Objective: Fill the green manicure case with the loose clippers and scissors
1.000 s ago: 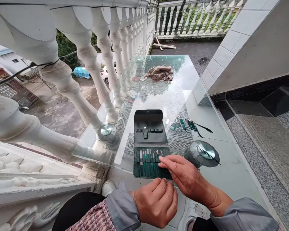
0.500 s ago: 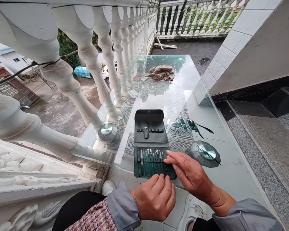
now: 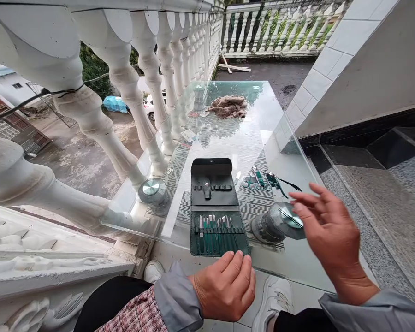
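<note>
Open black leather manicure case (image 3: pixel 214 207) lies flat on the glass desk (image 3: pixel 228 143), near the edge closest to the person, with its long axis running away from them. The upper panel holds a small leather-sheathed implement and a row of short black loops. The lower panel carries a row of green-handled steel tools (image 3: pixel 217 235) in slots.

Left hand (image 3: pixel 224 288) sits at the case's near edge, fingers together and curled, fingertips (image 3: pixel 240 260) apparently touching the lower panel. Whether it grips the leather, I cannot tell.

Right hand (image 3: pixel 328 226) is held up, clear of the case and to its right, fingers spread apart and slightly blurred, holding nothing.

Loose on the glass, just beyond and right of the case: scissors (image 3: pixel 251 183), a green nail clipper (image 3: pixel 259 177) and green tweezers (image 3: pixel 275 182). Farther along the desk lies a crumpled brown cloth (image 3: pixel 227 107).
</note>
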Available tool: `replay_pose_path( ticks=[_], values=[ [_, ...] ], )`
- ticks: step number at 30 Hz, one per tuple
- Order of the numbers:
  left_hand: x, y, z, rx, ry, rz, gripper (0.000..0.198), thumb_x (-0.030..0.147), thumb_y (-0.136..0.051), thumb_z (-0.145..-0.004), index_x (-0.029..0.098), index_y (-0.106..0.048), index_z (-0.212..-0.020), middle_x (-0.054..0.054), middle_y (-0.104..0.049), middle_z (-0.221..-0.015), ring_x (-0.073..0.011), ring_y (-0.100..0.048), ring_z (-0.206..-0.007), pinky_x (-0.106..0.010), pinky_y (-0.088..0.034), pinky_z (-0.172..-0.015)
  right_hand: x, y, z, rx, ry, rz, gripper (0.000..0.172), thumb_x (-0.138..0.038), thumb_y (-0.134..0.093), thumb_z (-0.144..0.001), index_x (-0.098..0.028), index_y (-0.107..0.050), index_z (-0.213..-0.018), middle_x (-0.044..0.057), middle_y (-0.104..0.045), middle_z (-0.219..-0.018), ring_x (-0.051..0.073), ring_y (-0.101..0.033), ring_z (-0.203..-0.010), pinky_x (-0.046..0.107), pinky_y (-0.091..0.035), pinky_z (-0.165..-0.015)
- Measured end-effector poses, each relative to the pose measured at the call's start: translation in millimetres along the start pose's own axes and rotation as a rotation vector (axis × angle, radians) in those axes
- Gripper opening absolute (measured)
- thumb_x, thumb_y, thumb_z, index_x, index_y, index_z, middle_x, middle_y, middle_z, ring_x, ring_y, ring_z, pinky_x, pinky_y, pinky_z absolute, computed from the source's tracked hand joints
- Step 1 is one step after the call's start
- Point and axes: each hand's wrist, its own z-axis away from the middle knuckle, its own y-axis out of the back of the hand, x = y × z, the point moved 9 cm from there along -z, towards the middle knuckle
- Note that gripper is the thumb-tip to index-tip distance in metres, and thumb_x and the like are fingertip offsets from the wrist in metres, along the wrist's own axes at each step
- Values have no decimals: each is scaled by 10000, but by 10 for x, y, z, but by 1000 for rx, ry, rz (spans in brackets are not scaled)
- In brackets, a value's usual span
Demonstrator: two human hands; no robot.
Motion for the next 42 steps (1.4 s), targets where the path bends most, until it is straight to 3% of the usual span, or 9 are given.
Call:
replay_pose_path(
  ticks=[2, 4, 7, 11, 15, 30, 37, 40, 42],
  values=[
    [25, -10, -13, -15, -23, 22, 310, 222, -432, -875, 50, -614, -1057, -197, -625, -1123, -271, -607, -1037, -381, -522, -848, 275, 231, -124, 99, -171, 12, 450, -368, -558, -798, -217, -506, -1218, 76, -665, -1009, 212, -634, -893, 377, -529, -739],
    [25, -15, -24, -23, -23, 41, 305, 210, -425, -879, 56, -616, -1059, -191, -627, -1122, -268, -599, -1052, -382, -516, -868, 455, 376, -216, 107, -255, 117, 352, -403, -570, -755, -204, -611, -1042, 64, -674, -913, 206, -632, -810, 364, -518, -696],
    [14, -11, -37, -7, -16, 61, 299, 192, -431, -872, 55, -628, -1050, -174, -644, -1091, -278, -607, -1033, -373, -528, -846, 584, 390, -283, -36, -269, 336, 244, -405, -565, -712, -205, -655, -819, 42, -668, -785, 184, -602, -684, 342, -478, -650],
    [35, -43, -42, -10, -30, 67, 298, 182, -421, -874, 57, -621, -1057, -184, -636, -1100, -271, -610, -1029, -368, -531, -831, 676, 167, -205, -309, -270, 493, 150, -350, -548, -689, -227, -632, -676, 4, -635, -697, 157, -554, -607, 290, -406, -565],
    [53, -77, -34, -26, -42, 71, 293, 197, -440, -871, 52, -610, -1061, -196, -627, -1111, -271, -607, -1031, -375, -525, -838, 687, -48, -118, -466, -241, 546, 149, -351, -533, -712, -235, -615, -667, 0, -612, -712, 156, -543, -650, 272, -374, -571],
    [54, -57, -48, -12, -54, 63, 289, 197, -425, -866, 65, -627, -1026, -179, -638, -1097, -255, -617, -1006, -367, -524, -830, 703, -235, -52, -581, -218, 751, 155, -304, -423, -794, -220, -510, -696, 35, -582, -825, 196, -510, -823, 282, -338, -637],
    [42, -40, -50, 4, -46, 68, 280, 200, -439, -856, 64, -634, -1005, -175, -648, -1074, -258, -621, -996, -368, -524, -825, 581, -115, -137, -431, -266, 584, 179, -351, -428, -758, -225, -508, -658, 28, -582, -759, 185, -511, -731, 288, -342, -603],
    [44, -45, -53, 1, -45, 63, 275, 199, -447, -855, 64, -634, -1004, -177, -647, -1076, -258, -621, -995, -368, -523, -826, 489, -153, -103, -356, -321, 321, 187, -393, -480, -733, -220, -534, -688, 7, -572, -680, 152, -499, -635, 282, -361, -592],
    [43, -46, -57, -1, -43, 66, 274, 200, -453, -853, 61, -635, -1003, -176, -648, -1073, -261, -621, -995, -367, -522, -826, 467, -294, -5, -373, -415, 59, 228, -423, -534, -707, -209, -569, -780, -9, -564, -661, 125, -485, -572, 268, -374, -557]
  ],
)
